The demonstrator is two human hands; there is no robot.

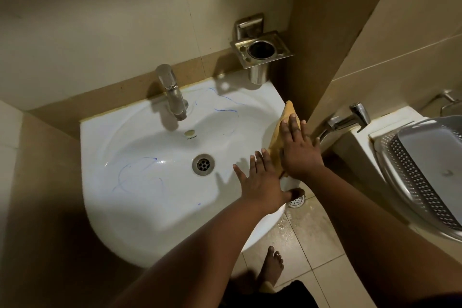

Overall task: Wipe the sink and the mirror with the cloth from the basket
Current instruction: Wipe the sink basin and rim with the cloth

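The right hand (298,147) presses the yellow cloth (281,130) flat-fingered on the sink (140,197)'s right rim; the left hand (260,180) rests spread beside it. Sink-wiping seems underway; blue marks (135,172) across the basin likely need sweeping next.

My right hand (298,149) presses the cloth (283,125) on the sink's (140,207) right rim, my left hand (260,180) flat beside it, the tap (172,91) behind the drain (203,164), the cup holder (261,51) on the wall behind, and the basket (410,175) off to my right.
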